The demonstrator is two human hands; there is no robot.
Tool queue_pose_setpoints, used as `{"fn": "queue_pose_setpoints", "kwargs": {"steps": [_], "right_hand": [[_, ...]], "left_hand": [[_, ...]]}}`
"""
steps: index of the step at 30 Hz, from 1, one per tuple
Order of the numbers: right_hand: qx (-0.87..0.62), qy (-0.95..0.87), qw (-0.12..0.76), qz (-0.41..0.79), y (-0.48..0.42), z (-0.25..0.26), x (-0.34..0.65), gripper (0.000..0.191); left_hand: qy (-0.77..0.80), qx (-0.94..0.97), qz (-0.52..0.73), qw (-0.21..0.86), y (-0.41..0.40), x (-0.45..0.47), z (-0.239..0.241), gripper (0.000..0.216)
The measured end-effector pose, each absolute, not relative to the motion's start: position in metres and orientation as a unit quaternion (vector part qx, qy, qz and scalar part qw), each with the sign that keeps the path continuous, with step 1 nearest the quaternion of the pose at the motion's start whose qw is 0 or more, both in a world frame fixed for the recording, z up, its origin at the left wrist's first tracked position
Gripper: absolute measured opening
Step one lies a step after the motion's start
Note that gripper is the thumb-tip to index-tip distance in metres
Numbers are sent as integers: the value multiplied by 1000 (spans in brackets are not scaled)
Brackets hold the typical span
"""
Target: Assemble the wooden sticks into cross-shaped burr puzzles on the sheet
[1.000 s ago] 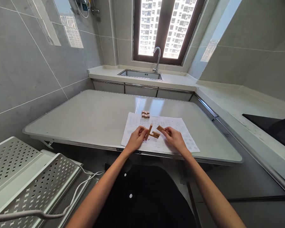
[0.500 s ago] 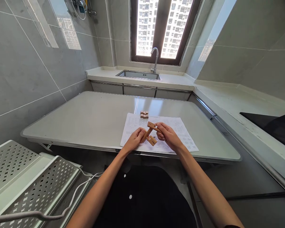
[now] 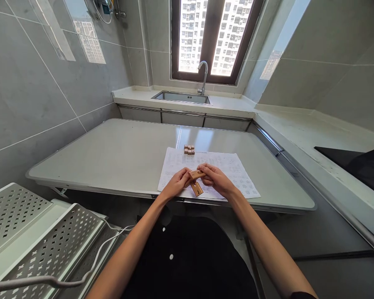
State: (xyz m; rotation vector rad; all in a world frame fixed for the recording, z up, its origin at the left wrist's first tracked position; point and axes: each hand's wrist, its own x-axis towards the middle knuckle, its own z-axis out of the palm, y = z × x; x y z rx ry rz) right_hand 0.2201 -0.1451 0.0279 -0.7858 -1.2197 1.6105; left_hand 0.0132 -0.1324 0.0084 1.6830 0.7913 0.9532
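My left hand [image 3: 176, 183] is closed on a notched wooden puzzle piece [image 3: 197, 189], whose lower end, with a dark mark, slants down toward me. Between the fingers of my right hand [image 3: 216, 178] is another wooden puzzle piece [image 3: 195, 174], lying crosswise over the first near the left fingertips. Fingers cover the place where the pieces meet, so I cannot tell whether they interlock. Both hands are above a printed paper sheet [image 3: 237, 176] with rows of small diagrams. At the sheet's far edge stands a small wooden block assembly [image 3: 189, 150].
The sheet lies on a pale folding table [image 3: 121, 158] with a seam across its middle. Beyond it are a counter with a sink [image 3: 180, 97] and a faucet [image 3: 203, 77]. A perforated metal rack [image 3: 59, 236] with a white cable [image 3: 95, 261] stands at lower left.
My right hand has moved slightly left and down, bringing its piece against the left hand's piece. The left hand's piece now tilts more steeply downward.
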Motion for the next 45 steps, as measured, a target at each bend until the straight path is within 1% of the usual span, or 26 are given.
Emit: {"fn": "queue_pose_setpoints", "kwargs": {"steps": [4,9,17,22,31,37,41,45], "right_hand": [[-327,-476,461,673,-147,22,218,41],[-322,-472,437,695,-151,11,208,48],[-354,-499,439,658,-152,6,206,48],[-353,-484,449,663,-153,1,201,50],[-347,-453,486,662,-160,0,188,54],[-350,-418,499,673,-164,-3,177,54],[-343,-428,502,669,-162,-4,170,54],[-320,-459,470,682,-161,-2,168,52]], "left_hand": [[333,673,419,510,-132,13,7,49],[328,639,427,549,-131,14,2,43],[328,640,440,538,-130,14,3,38],[332,634,441,542,-129,13,4,37],[329,584,454,587,-127,14,4,41],[323,564,460,605,-127,15,3,47],[296,512,460,662,-127,12,6,49],[255,449,453,727,-125,7,8,45]]}}
